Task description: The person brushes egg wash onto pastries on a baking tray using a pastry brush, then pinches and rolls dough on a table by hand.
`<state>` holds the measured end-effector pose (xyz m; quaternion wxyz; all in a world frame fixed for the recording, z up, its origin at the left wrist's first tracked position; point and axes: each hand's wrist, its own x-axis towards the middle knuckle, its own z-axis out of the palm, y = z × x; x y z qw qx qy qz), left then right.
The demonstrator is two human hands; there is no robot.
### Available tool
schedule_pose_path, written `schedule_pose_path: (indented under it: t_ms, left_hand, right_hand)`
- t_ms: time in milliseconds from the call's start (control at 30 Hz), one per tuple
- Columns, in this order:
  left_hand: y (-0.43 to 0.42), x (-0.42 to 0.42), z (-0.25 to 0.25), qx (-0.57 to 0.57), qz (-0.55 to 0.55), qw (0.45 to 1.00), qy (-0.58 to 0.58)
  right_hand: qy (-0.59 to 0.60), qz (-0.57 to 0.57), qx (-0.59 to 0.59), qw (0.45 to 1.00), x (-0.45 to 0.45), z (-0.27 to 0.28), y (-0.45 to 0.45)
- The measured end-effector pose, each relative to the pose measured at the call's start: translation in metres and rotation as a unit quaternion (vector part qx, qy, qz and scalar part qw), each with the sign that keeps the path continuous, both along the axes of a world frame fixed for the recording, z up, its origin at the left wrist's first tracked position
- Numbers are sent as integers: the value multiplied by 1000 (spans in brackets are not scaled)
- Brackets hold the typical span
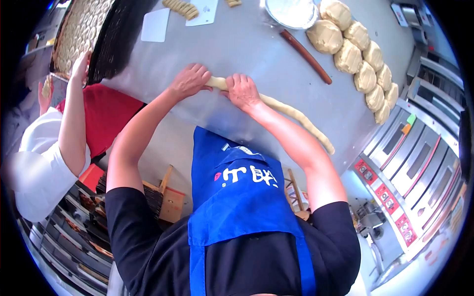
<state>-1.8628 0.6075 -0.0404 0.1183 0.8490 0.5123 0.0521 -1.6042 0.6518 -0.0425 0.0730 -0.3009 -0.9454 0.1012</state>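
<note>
A long, thin rope of dough [296, 114] lies on the grey metal table [237, 44], curving from between my hands down to the right. My left hand [191, 80] is closed on its left end. A little to the right, my right hand [242, 91] is wrapped over the same rope, with a short stretch of dough showing between the two hands. The rope's far right end lies loose near the table's front edge, beyond my right forearm.
A brown rolling pin [306, 56] lies beyond my right hand, with several dough lumps [365, 77] and a white bowl [291, 11] behind. White scrapers [155, 25] lie at the back left. A co-worker [74, 123] stands at left beside a filled tray [81, 37].
</note>
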Motion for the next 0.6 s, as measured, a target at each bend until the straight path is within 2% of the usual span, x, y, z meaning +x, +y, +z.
schedule_pose_path:
  t_ms: [67,133,267,400,467,533,567,600]
  left_hand:
    - [-1,-5,2,-9,5,1000,0]
    - [3,-9,4,-2,-23,1000,-9]
    - [-14,-19,-2,-4,44,998,-52]
    - [-13,-32,-6,-29,39,996,-81]
    - [-13,-38,7,-36,37,995,-91]
    - [-23,-40,22,56,152,977,-142]
    - [-32,-33,17,54,159,975,-145]
    - [-43,-25,6,81,319,911,-249]
  right_hand:
    - [-31,15,0,999,-9,-19,-7]
    - [-16,33,5,999,-11,-13,-6]
    - [18,22,-27,999,-29,19,5]
    - [-8,55,26,998,-49,-16,-4]
    - [-11,52,-16,998,-48,-10,-3]
    - [9,45,-37,998,-64,22,4]
    - [32,33,-66,997,-72,31,3]
    - [31,41,-70,996,-78,20,-1]
